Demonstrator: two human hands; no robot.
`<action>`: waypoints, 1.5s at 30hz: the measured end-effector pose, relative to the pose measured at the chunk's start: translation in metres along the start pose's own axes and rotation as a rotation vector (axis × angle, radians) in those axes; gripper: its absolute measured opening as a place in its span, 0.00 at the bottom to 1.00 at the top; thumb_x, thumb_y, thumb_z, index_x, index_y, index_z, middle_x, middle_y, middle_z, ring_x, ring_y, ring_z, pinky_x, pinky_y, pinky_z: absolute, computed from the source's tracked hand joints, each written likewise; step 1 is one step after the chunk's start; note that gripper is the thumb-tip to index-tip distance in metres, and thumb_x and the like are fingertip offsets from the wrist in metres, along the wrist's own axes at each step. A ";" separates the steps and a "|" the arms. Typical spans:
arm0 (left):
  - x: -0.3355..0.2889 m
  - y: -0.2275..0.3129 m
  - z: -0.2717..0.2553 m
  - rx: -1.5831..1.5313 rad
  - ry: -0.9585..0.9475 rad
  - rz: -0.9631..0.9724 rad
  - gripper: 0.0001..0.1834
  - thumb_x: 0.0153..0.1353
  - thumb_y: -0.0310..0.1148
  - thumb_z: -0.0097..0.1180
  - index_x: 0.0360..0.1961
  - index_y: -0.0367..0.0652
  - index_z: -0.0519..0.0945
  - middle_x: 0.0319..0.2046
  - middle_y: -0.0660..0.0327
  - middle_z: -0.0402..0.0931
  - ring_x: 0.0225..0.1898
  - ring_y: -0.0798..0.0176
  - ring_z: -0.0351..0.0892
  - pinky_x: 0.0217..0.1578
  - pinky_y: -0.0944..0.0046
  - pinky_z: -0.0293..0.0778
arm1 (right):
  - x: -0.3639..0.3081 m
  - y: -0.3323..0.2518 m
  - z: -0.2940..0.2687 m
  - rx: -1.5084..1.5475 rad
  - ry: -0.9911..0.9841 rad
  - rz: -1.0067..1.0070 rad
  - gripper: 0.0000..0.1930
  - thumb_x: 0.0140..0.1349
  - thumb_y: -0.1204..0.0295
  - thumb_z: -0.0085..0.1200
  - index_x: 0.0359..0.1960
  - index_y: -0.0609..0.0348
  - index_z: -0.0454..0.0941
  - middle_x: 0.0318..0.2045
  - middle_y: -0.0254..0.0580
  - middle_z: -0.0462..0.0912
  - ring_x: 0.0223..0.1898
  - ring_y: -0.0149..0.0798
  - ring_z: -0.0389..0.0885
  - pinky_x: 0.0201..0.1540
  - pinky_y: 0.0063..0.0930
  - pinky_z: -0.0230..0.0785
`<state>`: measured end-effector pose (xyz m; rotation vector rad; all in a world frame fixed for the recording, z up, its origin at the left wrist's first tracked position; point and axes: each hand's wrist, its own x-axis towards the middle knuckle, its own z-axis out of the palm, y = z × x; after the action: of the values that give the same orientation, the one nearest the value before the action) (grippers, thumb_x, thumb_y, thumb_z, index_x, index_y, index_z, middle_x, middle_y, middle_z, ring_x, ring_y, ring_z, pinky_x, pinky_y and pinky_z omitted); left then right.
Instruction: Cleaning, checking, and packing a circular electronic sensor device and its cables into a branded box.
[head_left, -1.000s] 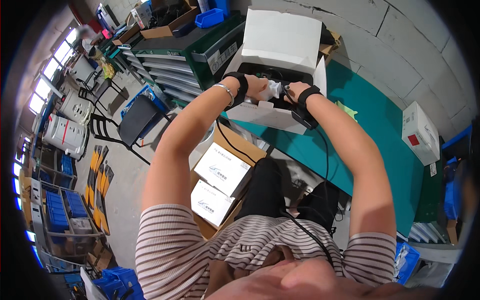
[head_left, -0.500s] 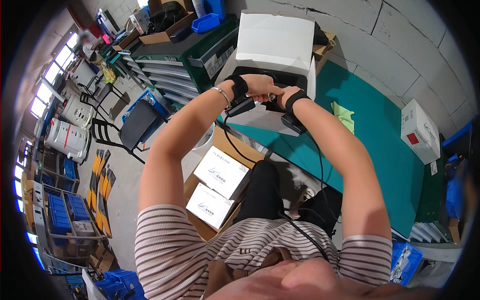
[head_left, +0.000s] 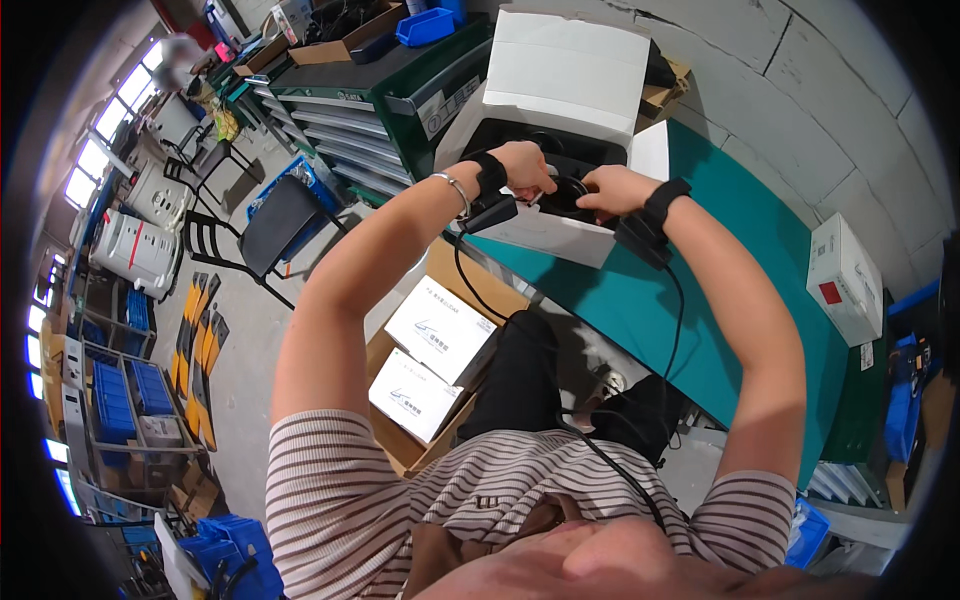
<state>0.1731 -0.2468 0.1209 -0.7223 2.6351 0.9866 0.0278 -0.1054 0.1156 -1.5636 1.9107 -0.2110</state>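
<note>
An open white cardboard box (head_left: 540,232) stands on the green table with its lid (head_left: 566,62) raised. Black foam (head_left: 597,152) lines its inside. Over the near part of the foam, my left hand (head_left: 524,168) is closed with fingers together, and a small pale bit shows at its fingertips. What it holds is too small to name. My right hand (head_left: 618,190) pinches the edge of a black coiled cable (head_left: 570,190) lying between both hands in the box. Black straps with small dark devices sit on both wrists.
Two white boxes (head_left: 440,330) lie in an open brown carton (head_left: 405,455) beside my legs. A smaller white box (head_left: 845,280) stands on the green table (head_left: 745,290) at right. A dark green drawer cabinet (head_left: 350,125) is at left, and wires hang from my wrists.
My hands have moved apart, the right one shifting right, so the black coil shows between them. The green cloth seen on the table before is now out of sight. The view has shifted slightly.
</note>
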 end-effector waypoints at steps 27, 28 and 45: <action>0.015 0.013 0.020 0.211 0.126 0.177 0.23 0.48 0.29 0.66 0.44 0.36 0.70 0.29 0.51 0.81 0.29 0.60 0.85 0.31 0.64 0.79 | -0.011 0.015 0.040 -0.232 0.593 -0.222 0.25 0.49 0.81 0.59 0.51 0.60 0.67 0.38 0.51 0.73 0.44 0.56 0.75 0.45 0.43 0.70; 0.017 0.014 0.024 0.213 0.125 0.175 0.23 0.48 0.29 0.66 0.44 0.36 0.70 0.29 0.51 0.81 0.29 0.60 0.85 0.31 0.64 0.79 | -0.013 0.014 0.040 -0.220 0.608 -0.234 0.25 0.49 0.81 0.59 0.51 0.60 0.68 0.38 0.51 0.72 0.43 0.56 0.75 0.45 0.42 0.70; 0.007 0.023 0.018 0.903 -0.098 0.599 0.15 0.48 0.28 0.62 0.39 0.49 0.80 0.33 0.58 0.80 0.37 0.51 0.81 0.37 0.55 0.78 | -0.004 0.015 0.042 -0.095 0.685 -0.221 0.14 0.47 0.83 0.56 0.37 0.59 0.72 0.34 0.46 0.75 0.39 0.51 0.77 0.41 0.41 0.71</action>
<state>0.1559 -0.2229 0.1175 0.3212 2.8122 -0.1527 0.0399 -0.0859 0.0771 -1.9330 2.2596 -0.8555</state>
